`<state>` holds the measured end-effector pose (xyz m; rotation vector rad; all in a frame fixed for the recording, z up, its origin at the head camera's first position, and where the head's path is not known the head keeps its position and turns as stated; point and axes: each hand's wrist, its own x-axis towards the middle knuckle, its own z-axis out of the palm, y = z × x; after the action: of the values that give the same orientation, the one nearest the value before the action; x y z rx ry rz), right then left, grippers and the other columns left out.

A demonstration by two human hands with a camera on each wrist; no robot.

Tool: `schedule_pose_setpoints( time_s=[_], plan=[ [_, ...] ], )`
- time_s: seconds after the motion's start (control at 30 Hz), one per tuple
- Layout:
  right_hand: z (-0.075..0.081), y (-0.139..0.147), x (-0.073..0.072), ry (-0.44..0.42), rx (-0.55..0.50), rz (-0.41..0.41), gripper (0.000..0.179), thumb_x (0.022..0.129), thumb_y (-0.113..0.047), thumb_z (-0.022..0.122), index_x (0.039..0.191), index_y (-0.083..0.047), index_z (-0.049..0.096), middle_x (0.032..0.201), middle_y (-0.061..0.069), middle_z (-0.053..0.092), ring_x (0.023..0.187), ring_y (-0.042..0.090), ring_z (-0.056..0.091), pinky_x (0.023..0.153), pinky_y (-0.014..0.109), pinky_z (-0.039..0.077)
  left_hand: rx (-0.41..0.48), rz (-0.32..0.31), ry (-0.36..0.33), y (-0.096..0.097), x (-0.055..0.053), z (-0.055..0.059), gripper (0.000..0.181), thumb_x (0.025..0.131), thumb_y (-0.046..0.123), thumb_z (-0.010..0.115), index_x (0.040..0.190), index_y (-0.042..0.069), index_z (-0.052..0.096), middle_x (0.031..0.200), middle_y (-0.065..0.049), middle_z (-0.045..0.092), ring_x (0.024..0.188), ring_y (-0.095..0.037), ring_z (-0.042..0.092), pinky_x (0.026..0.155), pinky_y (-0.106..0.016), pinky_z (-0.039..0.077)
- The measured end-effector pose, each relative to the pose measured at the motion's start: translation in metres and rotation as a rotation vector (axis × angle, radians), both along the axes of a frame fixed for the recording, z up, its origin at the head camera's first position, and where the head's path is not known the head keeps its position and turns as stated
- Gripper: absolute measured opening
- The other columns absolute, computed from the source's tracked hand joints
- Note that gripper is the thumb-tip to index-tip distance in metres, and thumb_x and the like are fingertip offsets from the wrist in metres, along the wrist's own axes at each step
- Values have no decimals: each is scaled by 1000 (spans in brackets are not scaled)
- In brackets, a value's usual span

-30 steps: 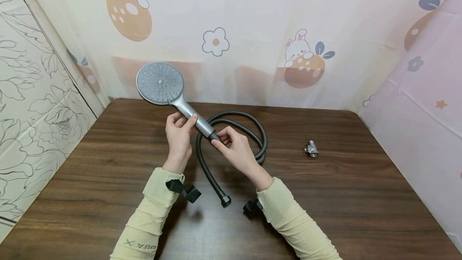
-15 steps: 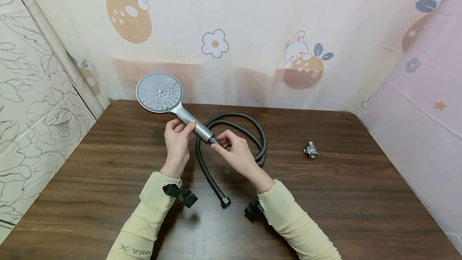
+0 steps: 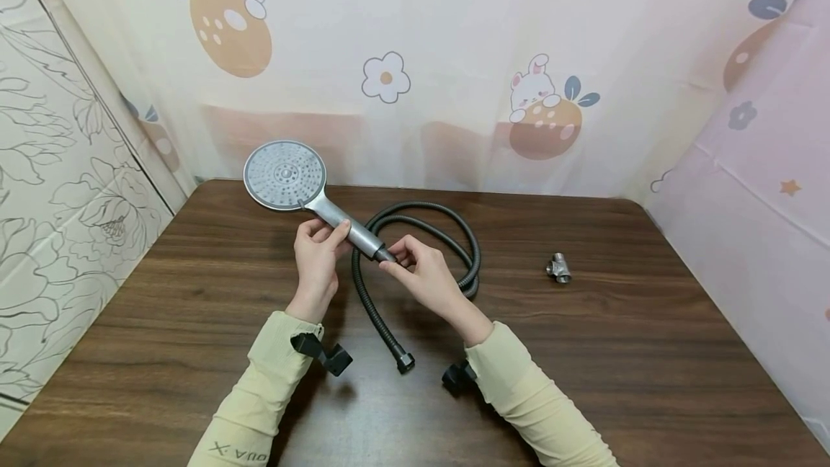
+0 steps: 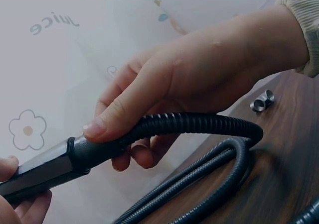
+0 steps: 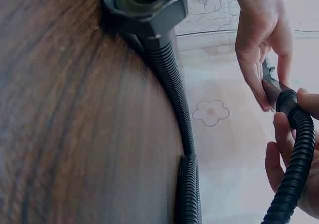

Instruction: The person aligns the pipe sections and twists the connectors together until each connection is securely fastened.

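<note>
My left hand [image 3: 315,261] grips the silver handle of a shower head [image 3: 285,174], its round spray face turned up toward the head camera. With thumb and fingers my right hand [image 3: 424,276] pinches the black end connector [image 4: 94,153] of a ribbed shower hose [image 3: 476,258], right at the handle's lower end. In the left wrist view the connector sits against the handle end, in line with it. From there the hose bends down and lies in loops on the table. Its other end, a hex nut [image 3: 405,362], rests nearer the person, with its opening visible in the right wrist view.
A small metal tee fitting [image 3: 558,268] lies on the brown wooden table [image 3: 622,352], to the right of the hose. Behind the table hangs a printed curtain [image 3: 454,34]. A white panel with flower line drawings [image 3: 71,186] borders the left side.
Between the frames the shower head has come down a little, both hands lowering slightly with it. Each hand keeps its hold. The tee fitting and the hose's loose end stay put.
</note>
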<state>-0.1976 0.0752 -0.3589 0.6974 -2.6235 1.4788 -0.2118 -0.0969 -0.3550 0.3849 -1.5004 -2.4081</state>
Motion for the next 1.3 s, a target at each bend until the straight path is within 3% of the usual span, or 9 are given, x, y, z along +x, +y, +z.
schedule_pose_setpoints(
  time_s=[0.77, 1.3],
  plan=[
    [-8, -1, -8, 0, 74, -2, 22, 84, -28, 65, 99, -12, 62, 83, -4, 65, 69, 6, 57, 57, 23, 46, -15, -8, -43, -4, -9, -13, 33, 82, 0, 64, 107, 2, 44, 92, -11, 53, 68, -8, 59, 64, -23, 52],
    [-15, -2, -15, 28, 96, -24, 21, 85, -23, 64, 101, -9, 63, 84, -2, 65, 68, 7, 56, 55, 22, 44, 1, -37, -86, -3, -18, -21, 46, 84, -1, 60, 123, -5, 36, 95, -11, 47, 66, -5, 56, 65, -21, 51]
  ],
)
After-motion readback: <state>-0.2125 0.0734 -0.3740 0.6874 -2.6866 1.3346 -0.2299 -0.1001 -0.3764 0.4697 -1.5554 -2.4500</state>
